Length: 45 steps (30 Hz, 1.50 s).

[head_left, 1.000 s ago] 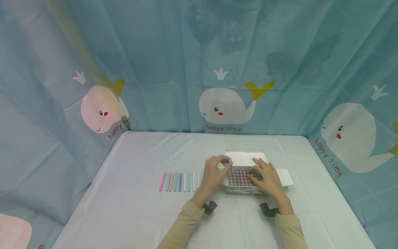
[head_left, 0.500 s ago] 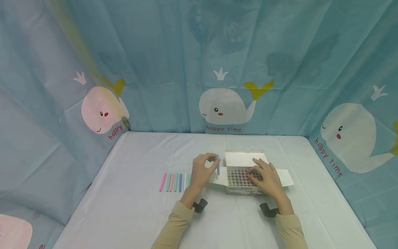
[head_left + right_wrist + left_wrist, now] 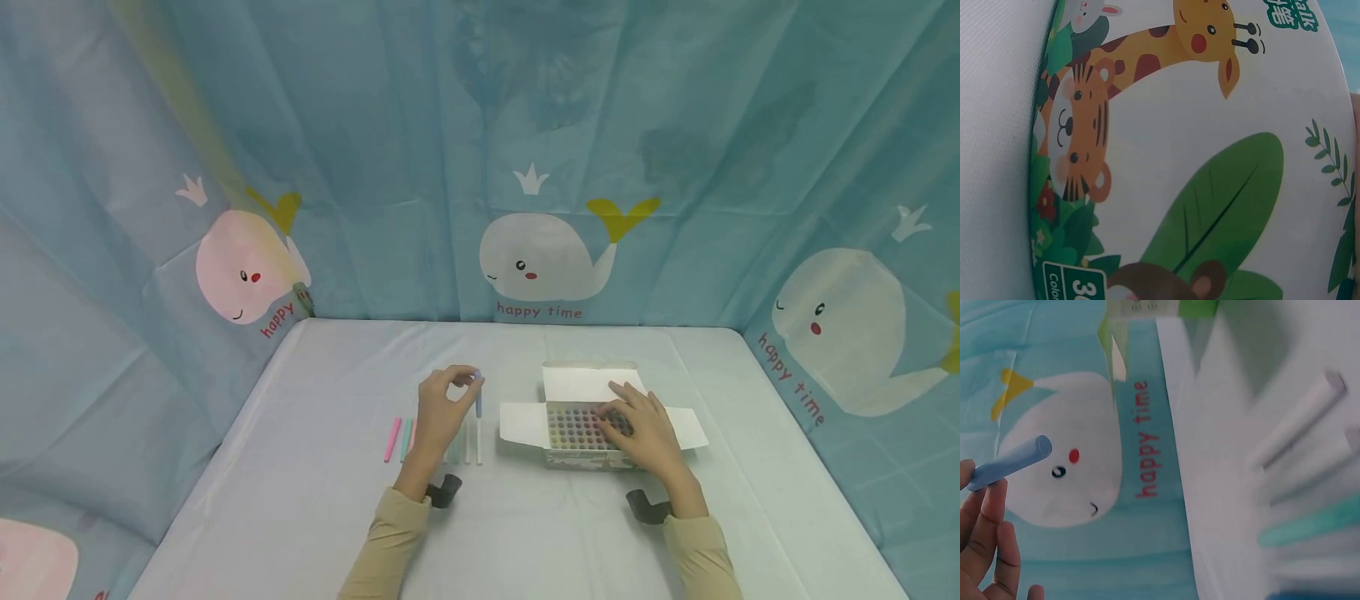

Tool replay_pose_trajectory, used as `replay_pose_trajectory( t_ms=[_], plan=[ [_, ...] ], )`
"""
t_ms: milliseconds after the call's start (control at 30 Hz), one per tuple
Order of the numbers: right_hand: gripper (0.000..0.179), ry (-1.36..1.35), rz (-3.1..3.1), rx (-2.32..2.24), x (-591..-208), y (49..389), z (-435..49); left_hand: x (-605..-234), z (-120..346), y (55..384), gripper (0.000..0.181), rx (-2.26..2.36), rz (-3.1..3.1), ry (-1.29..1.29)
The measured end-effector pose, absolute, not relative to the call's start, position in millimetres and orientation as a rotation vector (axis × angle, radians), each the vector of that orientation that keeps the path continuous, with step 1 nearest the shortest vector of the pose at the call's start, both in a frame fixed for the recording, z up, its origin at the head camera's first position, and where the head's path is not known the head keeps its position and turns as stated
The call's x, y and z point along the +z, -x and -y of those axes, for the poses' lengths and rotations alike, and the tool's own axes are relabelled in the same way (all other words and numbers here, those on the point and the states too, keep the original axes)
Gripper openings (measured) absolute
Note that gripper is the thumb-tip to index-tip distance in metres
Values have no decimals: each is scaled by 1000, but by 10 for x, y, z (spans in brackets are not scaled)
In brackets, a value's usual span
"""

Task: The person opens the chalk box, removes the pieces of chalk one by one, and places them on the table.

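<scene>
In the head view my left hand [image 3: 441, 412] pinches a blue chalk stick [image 3: 478, 397] between thumb and fingertips, upright above the right end of a chalk row. The left wrist view shows this blue chalk [image 3: 1015, 462] poking out past the fingertips. To the right stands an open-topped chalk box [image 3: 585, 459] packed with chalks of many colours. My right hand [image 3: 642, 427] rests over the right part of the box, fingers loosely bent, touching its top. Close up in the right wrist view is the box's printed wall [image 3: 1147, 131] with a tiger and giraffe.
A row on the white tablecloth [image 3: 270, 517] includes a pink chalk [image 3: 392, 440] at its left end and a white chalk [image 3: 479, 442] at its right. My left hand covers some. Box flaps [image 3: 522, 423] spread outward; a whale-print curtain [image 3: 390, 167] hangs behind.
My left hand has moved left with the blue chalk, from above the box past its left flap to the row. The right hand has stayed in place on the box.
</scene>
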State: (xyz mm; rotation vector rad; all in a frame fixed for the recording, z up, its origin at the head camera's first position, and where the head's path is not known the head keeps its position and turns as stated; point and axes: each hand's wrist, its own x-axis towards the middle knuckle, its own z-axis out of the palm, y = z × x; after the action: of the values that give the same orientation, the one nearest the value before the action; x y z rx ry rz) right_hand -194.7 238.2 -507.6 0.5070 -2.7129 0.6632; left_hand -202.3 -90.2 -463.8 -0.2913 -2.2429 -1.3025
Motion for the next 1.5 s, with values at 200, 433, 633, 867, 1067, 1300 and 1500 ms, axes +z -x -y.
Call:
replay_pose_trajectory(
  t_ms=[200,433,633,867,1067,1300,1500],
  plan=[
    [17,-505,2712,654,-5076,1950,-2383,-4680,1158,2040,16,-1258,2243,239],
    [18,-496,2725,650,-5077,1949,-2386,-4742,1388,2032,18,-1224,2274,184],
    [17,-499,2715,656,-5082,1952,-2384,-4836,1552,2020,18,-1221,2322,98],
    [17,-499,2711,652,-5096,1962,-2383,-4948,1729,1989,19,-1183,2379,-24],
    [17,-497,2715,657,-5094,1959,-2387,-4996,1866,1980,20,-1166,2393,-93],
    [16,-492,2731,653,-5099,1959,-2393,-5053,2050,1981,22,-1119,2414,-137],
    [15,-496,2725,646,-5103,1971,-2394,-5129,2175,1993,22,-1033,2474,-155]
  ],
)
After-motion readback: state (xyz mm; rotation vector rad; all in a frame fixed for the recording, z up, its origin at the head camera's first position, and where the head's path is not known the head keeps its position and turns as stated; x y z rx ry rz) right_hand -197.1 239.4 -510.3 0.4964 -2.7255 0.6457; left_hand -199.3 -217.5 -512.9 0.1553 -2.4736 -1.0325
